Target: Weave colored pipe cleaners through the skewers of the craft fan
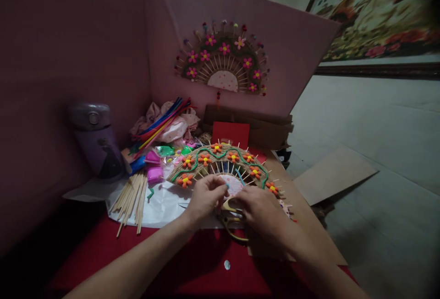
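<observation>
My left hand (205, 197) is closed in a pinch at the lower middle, with a tiny blue piece (227, 186) showing at its fingertips. Opposite it, my right hand (261, 211) has curled fingers, and a thin blue strip (240, 176) sticks up from them. Just beyond both hands lies a fan-shaped craft (225, 154) of sticks and brown twine, with orange clay flowers, a wavy green line and a pale dotted half-round centre (232, 183). Scissors with yellowish handles (233, 236) lie below my hands, partly covered by them.
Wooden sticks (132, 198) lie on a white sheet (158, 214) at left, near a purple bottle (98, 141). Behind are clay packets (154, 173) and coloured pipe cleaners (160, 122). A finished fan (223, 61) hangs on the pink board. Cardboard (309, 225) lies right; a small silvery disc (227, 265) is in front.
</observation>
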`<state>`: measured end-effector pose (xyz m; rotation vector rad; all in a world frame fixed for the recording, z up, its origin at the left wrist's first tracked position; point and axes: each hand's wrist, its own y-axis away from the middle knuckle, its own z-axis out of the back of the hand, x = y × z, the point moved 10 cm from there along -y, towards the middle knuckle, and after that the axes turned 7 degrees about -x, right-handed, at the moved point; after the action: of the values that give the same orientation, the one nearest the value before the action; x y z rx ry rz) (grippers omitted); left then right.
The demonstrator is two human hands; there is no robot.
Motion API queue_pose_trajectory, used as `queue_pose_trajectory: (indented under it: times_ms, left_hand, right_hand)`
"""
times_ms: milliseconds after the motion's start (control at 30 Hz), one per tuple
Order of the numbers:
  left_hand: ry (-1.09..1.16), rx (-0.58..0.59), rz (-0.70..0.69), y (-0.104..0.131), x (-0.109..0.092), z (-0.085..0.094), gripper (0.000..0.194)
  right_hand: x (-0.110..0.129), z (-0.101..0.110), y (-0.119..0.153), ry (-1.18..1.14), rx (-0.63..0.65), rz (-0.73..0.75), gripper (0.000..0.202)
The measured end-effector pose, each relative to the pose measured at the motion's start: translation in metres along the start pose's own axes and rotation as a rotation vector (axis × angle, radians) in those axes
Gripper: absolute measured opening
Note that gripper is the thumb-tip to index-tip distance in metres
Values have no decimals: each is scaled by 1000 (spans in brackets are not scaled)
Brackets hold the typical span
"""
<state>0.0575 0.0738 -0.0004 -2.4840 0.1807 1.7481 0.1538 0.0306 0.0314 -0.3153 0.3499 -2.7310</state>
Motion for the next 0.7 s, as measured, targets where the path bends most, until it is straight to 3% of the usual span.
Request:
queue_pose_trajectory:
  times_ms: [100,233,367,500,700]
  left_hand:
    - [-4,0,9,4,9,-6,20]
    - [42,-61,-7,-1,6,6,22]
    - [54,-89,-49,-8,0,15,25]
    - [13,-108,-66,-12,1,19,24]
    - [-102,-112,-99,-13,1,19,19]
  right_hand:
    - [-7,20,-8,-264,-129,-104,23]
    - [8,17,-22,-588,-147,-14,18]
    - [-5,6,-38,-694,-245,-137,13]
    - [-3,-4,-48,-773,-237,-91,13]
    - [-4,0,-42,-689,-365,-39,14]
